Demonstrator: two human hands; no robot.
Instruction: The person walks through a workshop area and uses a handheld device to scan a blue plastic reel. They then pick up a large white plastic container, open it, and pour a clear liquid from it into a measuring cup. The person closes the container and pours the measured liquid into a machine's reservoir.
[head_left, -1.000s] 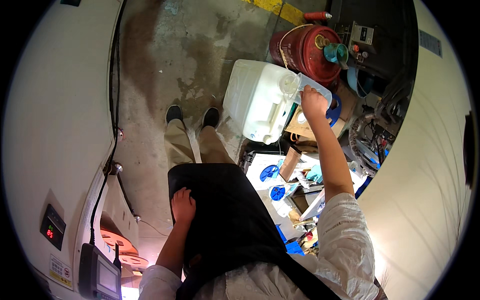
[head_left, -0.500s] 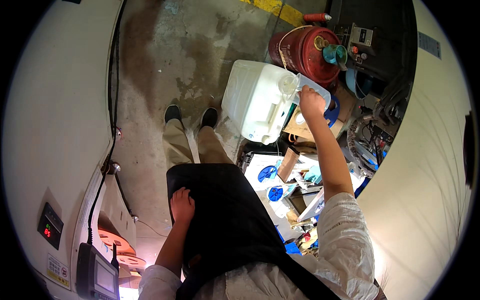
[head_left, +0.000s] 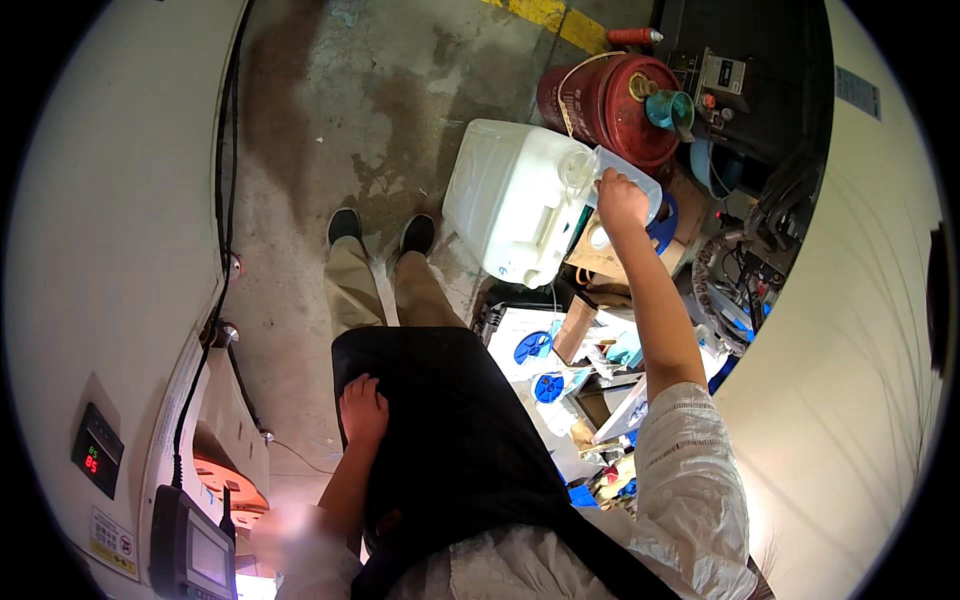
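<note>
Almost nothing has moved since the earlier frame, so the work holds its place: the left hand [head_left: 364,410] lies half-open on the black apron [head_left: 440,430], seemingly empty. Beyond, the right hand [head_left: 622,200] grips a clear container [head_left: 645,184] by the mouth of a white jug [head_left: 495,195], with floor [head_left: 300,170] off the jug's left edge and a red bucket [head_left: 590,95] crowding the container's far edge.

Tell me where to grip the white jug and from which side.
Grip the white jug probably by its raised, handle-like bar, coming from the wearer's near side. The bar runs from beside the round mouth toward the wearer, and its near end looks free, whereas the right hand and clear container crowd the mouth end.
</note>
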